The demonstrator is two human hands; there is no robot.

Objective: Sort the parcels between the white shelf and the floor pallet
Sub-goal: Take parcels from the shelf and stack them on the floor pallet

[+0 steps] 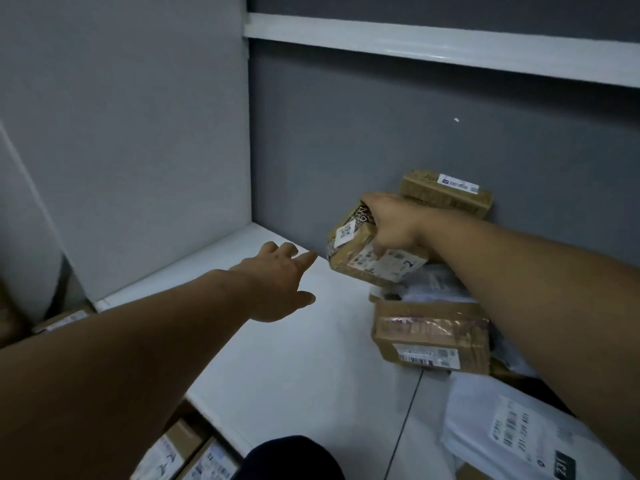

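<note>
Cardboard boxes lie below the front edge of the white shelf. On the shelf, right side: a white mailer bag, then a taped box. The left hand hovers over the shelf, fingers spread, holding nothing. Farther back, the right hand grips a tilted brown parcel from above. Behind it, a second box stands against the grey wall.

Left hand outstretched, right hand gripping
</note>
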